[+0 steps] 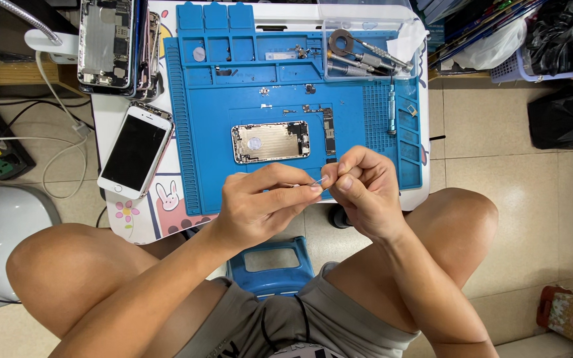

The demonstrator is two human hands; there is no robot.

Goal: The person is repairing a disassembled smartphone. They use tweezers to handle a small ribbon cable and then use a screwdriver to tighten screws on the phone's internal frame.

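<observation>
Left hand (266,202) and right hand (364,189) meet over the near edge of the blue repair mat (200,119), fingertips pinched narrow on one tiny pale part (321,180) held between them. Just beyond, mid-mat, an opened phone housing (270,141) lies flat. Off the mat's left edge rests a white smartphone (135,151). At the far right corner, a clear tray of tools (366,53).

Small phone repair workshop: blue repair mat (207,132) on a low worktop (111,113), opened phone shell (270,141), stacked stripped phone housings (111,43), screwdrivers (366,56).
</observation>
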